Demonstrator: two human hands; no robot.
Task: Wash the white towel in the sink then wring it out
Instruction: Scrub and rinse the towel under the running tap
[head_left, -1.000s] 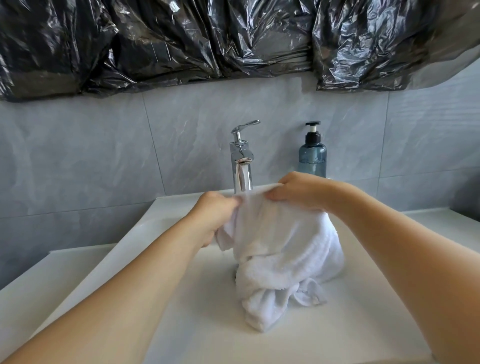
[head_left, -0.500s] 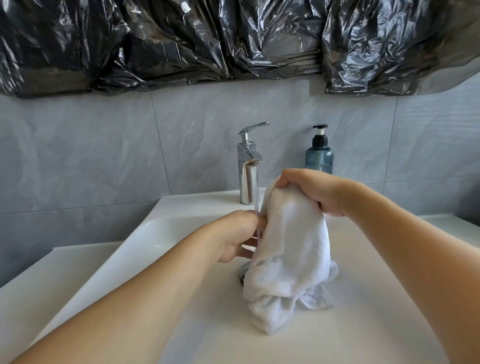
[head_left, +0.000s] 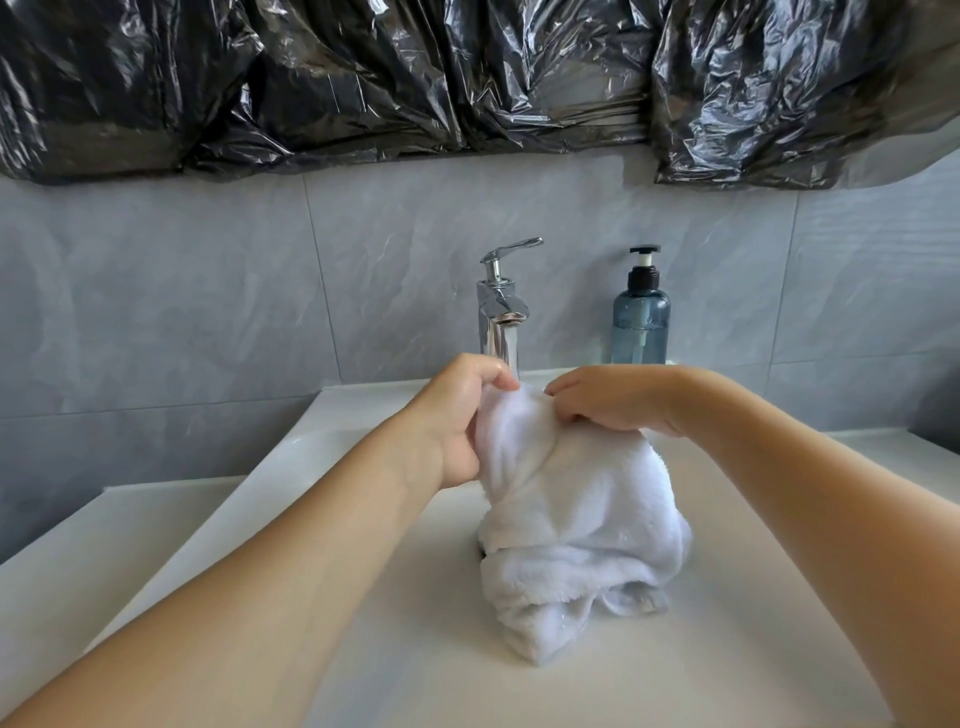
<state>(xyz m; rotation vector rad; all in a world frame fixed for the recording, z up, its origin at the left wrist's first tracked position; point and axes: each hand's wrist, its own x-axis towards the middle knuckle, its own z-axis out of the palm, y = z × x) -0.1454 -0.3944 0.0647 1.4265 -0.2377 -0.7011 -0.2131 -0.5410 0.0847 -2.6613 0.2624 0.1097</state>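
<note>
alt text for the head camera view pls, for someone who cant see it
Two bare hands, left hand and right hand, grip the top of a white towel bunched in a white sink under a chrome tap. A blue soap bottle stands behind.

Your towel (head_left: 576, 519) stands bunched in the sink (head_left: 675, 670), its lower folds resting on the basin floor over the middle. Your left hand (head_left: 457, 421) pinches its top edge from the left, your right hand (head_left: 618, 400) from the right — the two nearly touching at the peak. Directly behind them, on the sink's back ledge, rises the faucet (head_left: 501, 317); the soap bottle (head_left: 640, 317) stands on the same ledge to its right. Behind both runs the tiled wall (head_left: 208, 312), with plastic sheeting (head_left: 363, 78) hanging across it above.
</note>
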